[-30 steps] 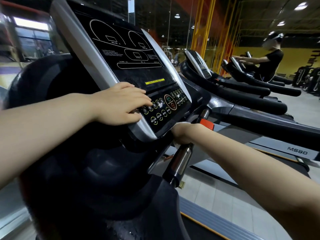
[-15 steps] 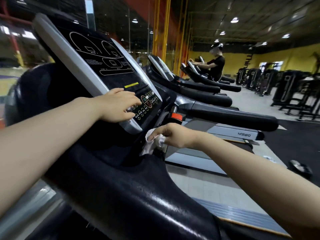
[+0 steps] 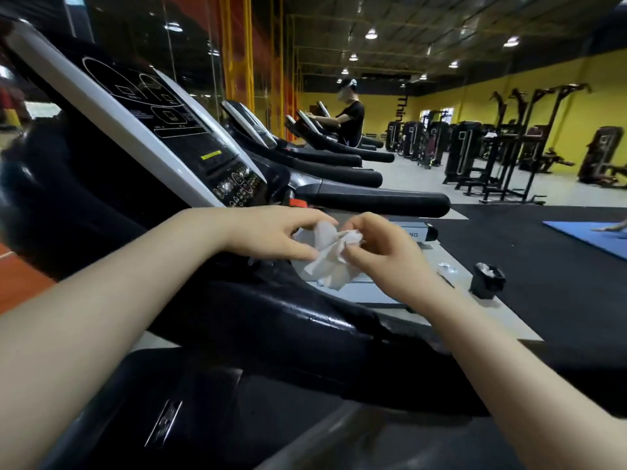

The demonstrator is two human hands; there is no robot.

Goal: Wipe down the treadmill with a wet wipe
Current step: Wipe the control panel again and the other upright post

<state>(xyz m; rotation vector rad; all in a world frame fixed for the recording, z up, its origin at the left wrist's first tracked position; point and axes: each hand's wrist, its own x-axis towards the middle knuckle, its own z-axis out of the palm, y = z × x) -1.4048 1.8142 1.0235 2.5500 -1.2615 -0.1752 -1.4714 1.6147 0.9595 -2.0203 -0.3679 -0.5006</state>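
The treadmill console (image 3: pixel 163 130) rises at the upper left, black with a silver frame and a button panel (image 3: pixel 237 188) at its lower end. Its black handrail (image 3: pixel 305 320) runs across the middle of the view and looks wet and glossy. A crumpled white wet wipe (image 3: pixel 330 257) hangs between both hands just above the rail. My left hand (image 3: pixel 271 232) pinches the wipe's left side. My right hand (image 3: pixel 383 249) pinches its upper right corner with thumb and fingers.
More treadmills (image 3: pixel 339 178) line up behind mine, and a person (image 3: pixel 351 113) stands on a far one. A small black bin (image 3: pixel 487 279) sits on the floor to the right. A blue mat (image 3: pixel 590 232) and weight machines (image 3: pixel 502 154) lie further right.
My left hand left the button panel and came down to the wipe. My right hand lifted the wipe off the rail. The view swung to the right.
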